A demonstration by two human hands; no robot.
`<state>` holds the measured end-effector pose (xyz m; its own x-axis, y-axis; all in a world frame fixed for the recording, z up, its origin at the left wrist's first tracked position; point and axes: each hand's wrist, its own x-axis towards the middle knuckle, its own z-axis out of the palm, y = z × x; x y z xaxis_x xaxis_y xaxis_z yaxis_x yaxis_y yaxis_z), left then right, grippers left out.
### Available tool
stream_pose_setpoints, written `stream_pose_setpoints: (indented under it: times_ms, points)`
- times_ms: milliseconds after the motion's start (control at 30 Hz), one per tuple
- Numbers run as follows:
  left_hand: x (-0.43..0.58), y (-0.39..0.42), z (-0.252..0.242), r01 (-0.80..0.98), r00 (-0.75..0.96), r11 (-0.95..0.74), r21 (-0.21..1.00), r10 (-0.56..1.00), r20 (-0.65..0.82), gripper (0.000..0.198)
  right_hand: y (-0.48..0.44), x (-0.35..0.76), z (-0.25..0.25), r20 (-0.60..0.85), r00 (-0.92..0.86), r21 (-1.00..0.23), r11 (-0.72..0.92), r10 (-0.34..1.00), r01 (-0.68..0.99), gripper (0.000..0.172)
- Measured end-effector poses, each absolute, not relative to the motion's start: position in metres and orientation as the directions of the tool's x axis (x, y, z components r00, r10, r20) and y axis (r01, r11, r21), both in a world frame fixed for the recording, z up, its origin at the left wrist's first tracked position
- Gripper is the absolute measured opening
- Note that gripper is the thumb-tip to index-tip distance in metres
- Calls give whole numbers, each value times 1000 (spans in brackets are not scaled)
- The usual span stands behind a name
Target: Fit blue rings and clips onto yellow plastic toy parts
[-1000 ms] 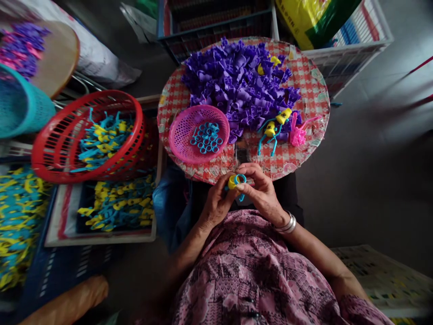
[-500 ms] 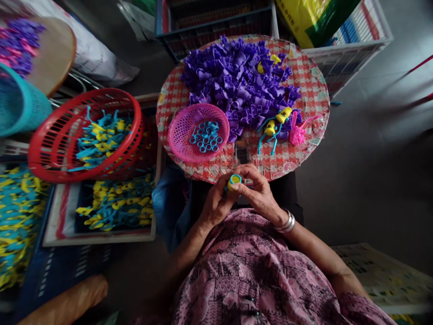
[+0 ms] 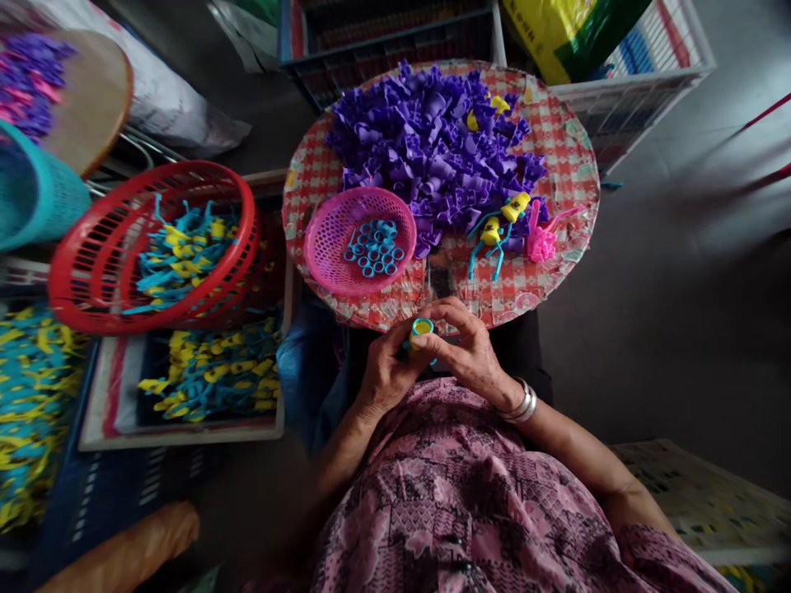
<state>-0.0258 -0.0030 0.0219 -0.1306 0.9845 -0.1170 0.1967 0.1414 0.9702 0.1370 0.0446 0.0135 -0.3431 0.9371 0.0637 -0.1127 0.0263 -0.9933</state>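
Just off the near edge of the round table, both hands close on a small yellow plastic piece (image 3: 423, 327) with a teal ring around its upper rim. My left hand (image 3: 389, 371) grips it from the left, its fingers partly hidden behind the piece. My right hand (image 3: 473, 350) pinches it from the other side, thumb against the ring and fingers bent over the far side. A pink mesh basket (image 3: 325, 268) with several loose teal rings (image 3: 378, 247) stands on the table, ahead of my left hand. Two yellow pieces with teal limbs (image 3: 491, 232) lie ahead of my right hand.
Purple plastic parts (image 3: 438, 156) heap over the checked table (image 3: 562, 156), with a pink part (image 3: 541, 241) at right. To the left, a tilted red basket (image 3: 67, 276) and a tray (image 3: 185, 436) hold yellow-and-teal pieces. Crates (image 3: 383, 58) stand behind the table.
The view has shifted slightly. Both hands stay on the yellow piece, which sits a little further left and still carries the teal ring at its rim.
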Motion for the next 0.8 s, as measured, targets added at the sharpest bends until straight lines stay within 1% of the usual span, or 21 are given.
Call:
stream_pose_setpoints:
  times_ms: [67, 200, 267, 333, 400, 467, 533, 600, 700, 733, 800]
  points:
    - [-27, -1, 21, 212, -119, 165, 963, 983, -143, 35, 44, 139, 16, 16, -351, -988, -39, 936, -148, 39]
    - [-26, 0, 12, 247, -70, 159, 956, 987, -146, 37, 47, 143, 21, -192, -406, -903, -323, 893, -283, 55]
    - [-23, -3, 8, 263, -25, 140, 955, 990, -139, 36, 50, 144, 20, -267, -424, -875, -402, 865, -269, 59]
    - [-18, -7, 5, 303, 3, 117, 946, 992, -123, 36, 54, 143, 14, -314, -438, -878, -433, 843, -205, 57]
    - [-13, -10, 3, 345, 15, 88, 934, 995, -99, 35, 56, 143, 5, -336, -474, -887, -443, 814, -131, 47]
    - [-9, -13, 2, 367, 36, 62, 928, 996, -81, 34, 57, 142, -5, -320, -514, -905, -417, 796, -83, 36]
    - [-7, -13, 0, 373, 59, 43, 927, 996, -70, 33, 57, 143, -14, -280, -534, -921, -381, 798, -85, 28]
    - [-7, -14, -4, 391, 73, 26, 920, 996, -60, 31, 55, 143, -20, -259, -540, -923, -370, 801, -106, 25]
    - [-7, -14, -7, 441, 97, -4, 898, 994, -43, 27, 52, 143, -18, -287, -558, -911, -402, 779, -92, 26]
    - [-8, -14, -6, 453, 107, -9, 891, 993, -45, 28, 52, 143, -15, -315, -557, -899, -429, 768, -84, 29]
    - [-10, -13, -1, 449, 113, 7, 894, 991, -65, 32, 52, 143, -7, -390, -554, -845, -525, 736, -103, 40]
